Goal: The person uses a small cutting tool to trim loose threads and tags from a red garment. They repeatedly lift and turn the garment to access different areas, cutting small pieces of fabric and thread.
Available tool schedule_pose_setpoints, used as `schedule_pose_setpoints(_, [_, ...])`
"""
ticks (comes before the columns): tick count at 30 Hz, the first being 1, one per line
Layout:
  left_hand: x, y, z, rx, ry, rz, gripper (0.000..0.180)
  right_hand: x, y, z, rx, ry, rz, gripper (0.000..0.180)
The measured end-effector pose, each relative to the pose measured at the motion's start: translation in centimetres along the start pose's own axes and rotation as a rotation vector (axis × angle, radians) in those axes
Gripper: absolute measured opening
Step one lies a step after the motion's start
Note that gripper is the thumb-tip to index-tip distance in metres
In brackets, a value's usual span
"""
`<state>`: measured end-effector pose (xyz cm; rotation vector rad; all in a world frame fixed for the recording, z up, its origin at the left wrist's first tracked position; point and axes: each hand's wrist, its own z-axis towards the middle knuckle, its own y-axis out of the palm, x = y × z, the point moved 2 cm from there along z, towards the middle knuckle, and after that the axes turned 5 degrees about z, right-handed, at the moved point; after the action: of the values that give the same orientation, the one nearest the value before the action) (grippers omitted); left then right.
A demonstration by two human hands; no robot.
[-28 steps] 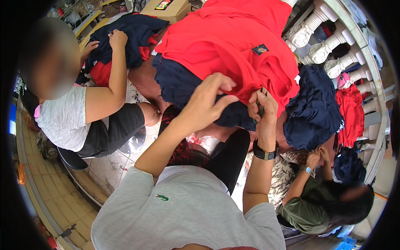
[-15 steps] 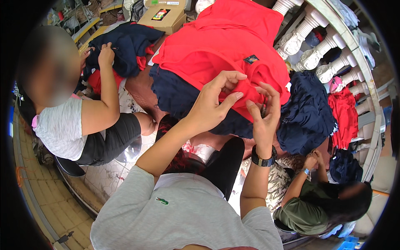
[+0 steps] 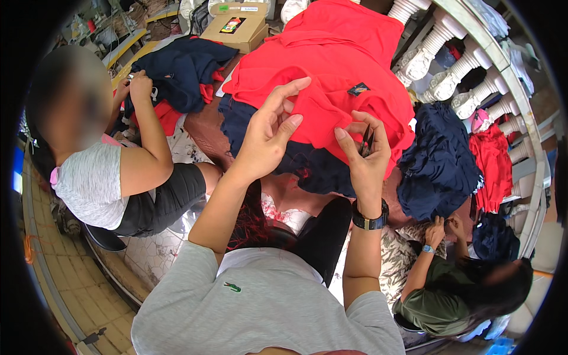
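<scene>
A red garment (image 3: 319,50) with a small dark label near its neckline is spread over a pile of navy cloth (image 3: 319,168) in front of me. My left hand (image 3: 269,133) pinches a red edge between thumb and fingers. Across from it, my right hand (image 3: 370,157) grips the same edge at thumb and fingertips, so a flap of cloth (image 3: 319,118) stretches between both hands. Tucked in my right palm are small dark thread snips (image 3: 367,142), their pointed tips upward and partly covered by the fingers.
At left a co-worker (image 3: 89,183) handles a navy garment (image 3: 180,71); another co-worker (image 3: 444,293) sits lower right. Crumpled navy cloth (image 3: 438,160) and a red bundle (image 3: 492,168) lie beside a white balustrade (image 3: 441,86). A cardboard box (image 3: 235,26) stands at the back.
My hands have moved apart, the left one leftward, drawing the red edge out between them. The snips in my right hand now show more plainly. The right co-worker's hands have separated.
</scene>
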<state>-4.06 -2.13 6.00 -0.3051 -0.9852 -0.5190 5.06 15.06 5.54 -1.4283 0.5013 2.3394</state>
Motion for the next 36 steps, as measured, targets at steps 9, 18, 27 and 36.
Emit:
schedule_pose_setpoints(9, [0.0,-0.3,-0.2,0.022,-0.047,-0.122,0.056,-0.4,1.4,0.0,-0.031,-0.017,0.094,0.041])
schedule_pose_setpoints(18, [-0.1,-1.0,-0.1,0.285,0.148,0.326,0.046,-0.5,1.3,1.4,-0.094,-0.036,0.017,0.031])
schedule_pose_setpoints(27, [-3.7,2.9,0.6,0.483,0.376,0.631,0.05,-2.4,4.4,2.1,-0.122,-0.232,-0.305,0.022])
schedule_pose_setpoints(36, [-2.1,-0.8,1.0,0.066,0.175,0.37,0.008,-0.7,1.8,4.2,-0.267,-0.12,-0.297,0.013])
